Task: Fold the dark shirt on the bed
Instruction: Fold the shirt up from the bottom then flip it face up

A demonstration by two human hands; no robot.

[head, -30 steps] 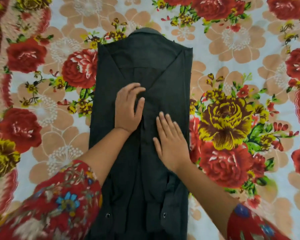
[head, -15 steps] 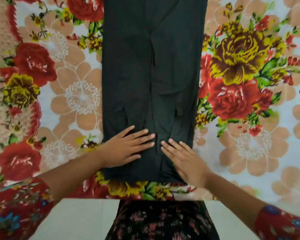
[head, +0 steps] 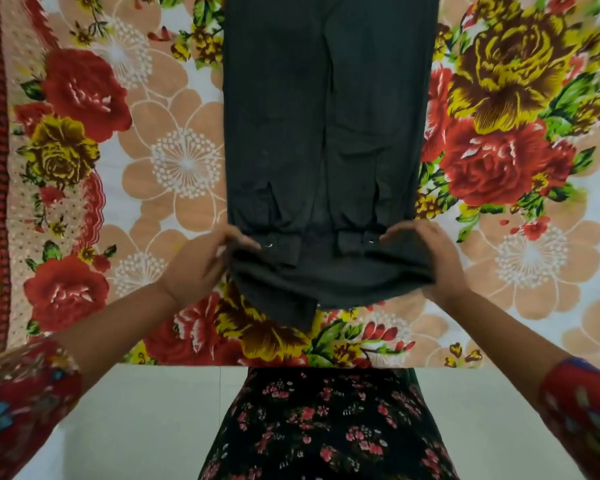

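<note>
The dark shirt [head: 326, 133] lies lengthwise on the bed, folded into a long narrow strip with both sleeves laid down its middle; its collar end runs out of the top of the view. My left hand [head: 201, 265] grips the shirt's bottom-left corner, and my right hand [head: 433, 261] grips the bottom-right corner. The hem is lifted a little off the bedsheet, and the two sleeve cuffs with their snap buttons sit just above it between my hands.
The flowered bedsheet [head: 153, 168] covers the bed on both sides of the shirt. The bed's near edge [head: 153, 364] runs across below my hands, with pale floor [head: 136, 427] and my dark floral skirt [head: 326, 427] beneath it.
My hands slid from the shirt's middle down to its bottom end. They lay flat on the cloth before; now each has taken hold of a bottom corner and raised the hem.
</note>
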